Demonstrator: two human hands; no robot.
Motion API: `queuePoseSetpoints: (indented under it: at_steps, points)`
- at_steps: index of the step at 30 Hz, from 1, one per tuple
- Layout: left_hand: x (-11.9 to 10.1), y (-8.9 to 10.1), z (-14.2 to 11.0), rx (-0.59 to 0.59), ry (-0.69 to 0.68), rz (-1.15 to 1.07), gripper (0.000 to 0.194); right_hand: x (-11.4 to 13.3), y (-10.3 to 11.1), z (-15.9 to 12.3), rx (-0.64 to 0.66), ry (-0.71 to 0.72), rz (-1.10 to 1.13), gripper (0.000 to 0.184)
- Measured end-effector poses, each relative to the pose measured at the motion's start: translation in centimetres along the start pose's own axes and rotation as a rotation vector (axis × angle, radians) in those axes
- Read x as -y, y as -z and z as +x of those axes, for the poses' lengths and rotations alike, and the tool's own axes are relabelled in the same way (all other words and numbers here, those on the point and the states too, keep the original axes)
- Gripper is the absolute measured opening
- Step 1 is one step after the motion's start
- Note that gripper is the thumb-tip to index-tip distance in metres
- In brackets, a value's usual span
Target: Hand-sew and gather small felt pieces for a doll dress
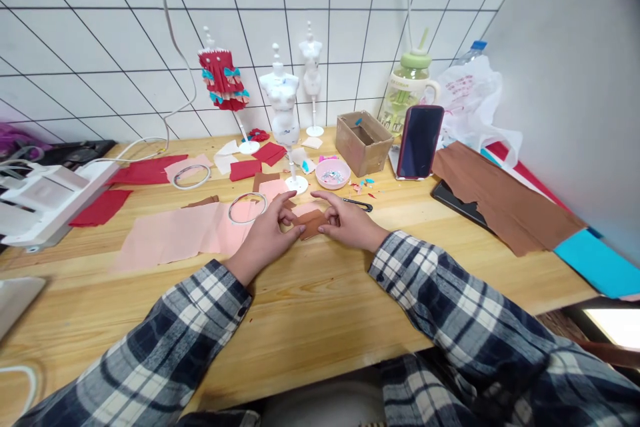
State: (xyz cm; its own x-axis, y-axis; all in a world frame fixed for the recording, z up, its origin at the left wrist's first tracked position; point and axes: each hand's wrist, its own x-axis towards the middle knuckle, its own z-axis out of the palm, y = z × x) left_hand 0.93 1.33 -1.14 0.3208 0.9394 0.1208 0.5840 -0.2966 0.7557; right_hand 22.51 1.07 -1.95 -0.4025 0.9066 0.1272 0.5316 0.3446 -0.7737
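L hand (267,233) & R hand (346,220) each grip a side of small, roughly rect. brown cloth piece (312,224) btwn thumb & curled fingers, prob. to keep it flat, in front of smooth white mannequin (279,95), over grained pale-wood worktop (300,313). Thin, matte pale-pink fabric strip (175,233) lies L.

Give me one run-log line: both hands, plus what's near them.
left hand: holds brown fabric piece, left side | right hand: same piece, right side | nearby: white dress form, pink bowl
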Motion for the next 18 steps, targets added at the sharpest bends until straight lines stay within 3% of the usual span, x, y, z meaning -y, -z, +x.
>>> queuePoseSetpoints:
  at_steps: [5, 10, 14, 18]
  points:
    - [-0.1, 0.3, 0.1, -0.068, -0.093, 0.111, 0.030, -0.3, -0.3, 0.2, -0.073, 0.045, -0.054, 0.036]
    - [-0.7, 0.7, 0.0, -0.119, -0.219, 0.232, 0.042, -0.1, -0.2, 0.2, -0.115, 0.030, -0.069, 0.020]
    - [-0.6, 0.6, 0.0, -0.107, -0.313, 0.325, 0.022, 0.7, 0.3, 0.1, -0.214, 0.101, -0.113, 0.009]
    - [-0.5, 0.5, 0.0, -0.061, -0.337, 0.358, 0.025, 1.2, 0.4, 0.0, -0.248, 0.132, -0.070, 0.006]
